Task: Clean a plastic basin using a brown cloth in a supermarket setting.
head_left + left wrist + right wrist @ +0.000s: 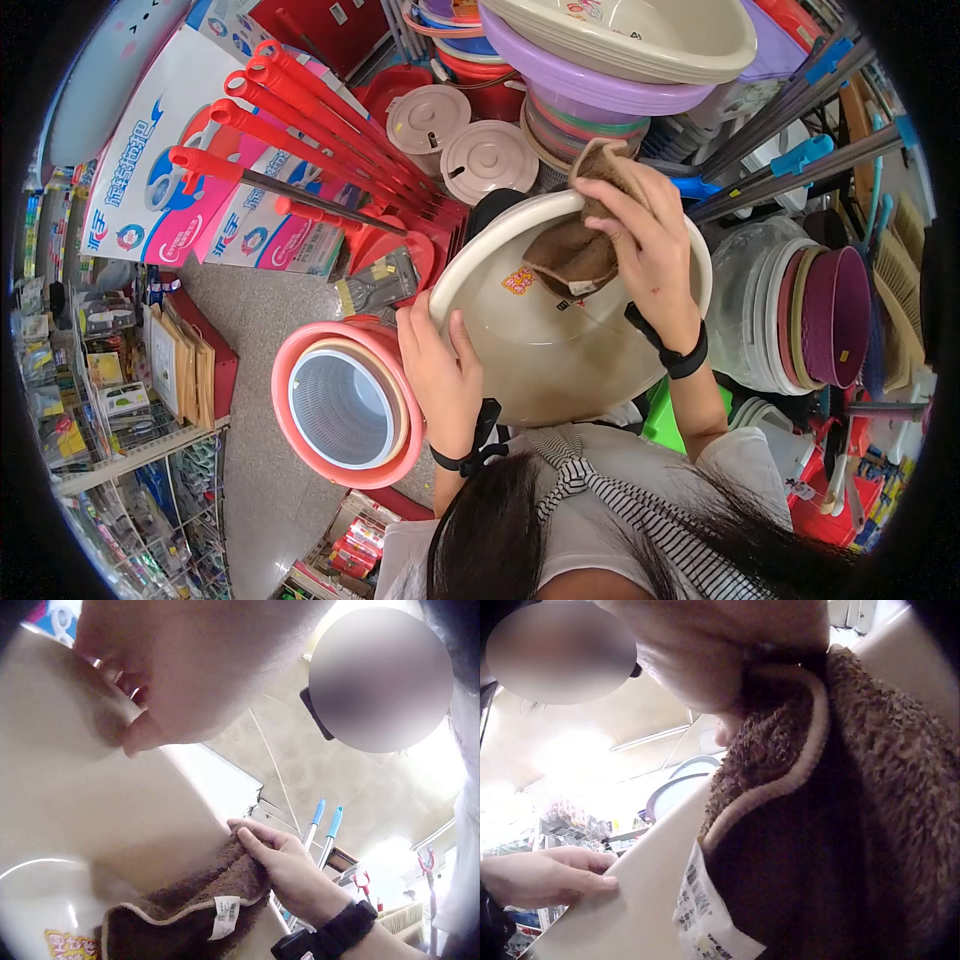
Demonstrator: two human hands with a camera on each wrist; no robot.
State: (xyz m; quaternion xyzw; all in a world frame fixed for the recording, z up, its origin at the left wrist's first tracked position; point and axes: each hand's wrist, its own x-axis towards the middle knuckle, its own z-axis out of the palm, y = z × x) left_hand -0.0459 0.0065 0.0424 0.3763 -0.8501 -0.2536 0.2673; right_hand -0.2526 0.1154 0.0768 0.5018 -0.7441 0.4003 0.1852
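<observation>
A large cream basin (540, 340) is tilted up in front of the person's body, its inside facing the head view. The left hand (440, 370) grips its left rim, thumb inside and fingers over the outer side. At the upper right rim, the right hand (645, 240) pinches a brown cloth (575, 255) that hangs over the edge into the basin. The cloth (187, 915) shows a pale stitched border and a white label (225, 916) in the left wrist view. In the right wrist view the label (709, 915) hangs below the right hand.
Red-handled mops (300, 140) stand at the upper left beside printed boxes (150, 150). A pink basin (290, 430) with a blue basket inside is left of the left hand. Stacked tubs (620, 60) lie beyond, purple and white buckets (840, 320) on the right, shelves (140, 460) at far left.
</observation>
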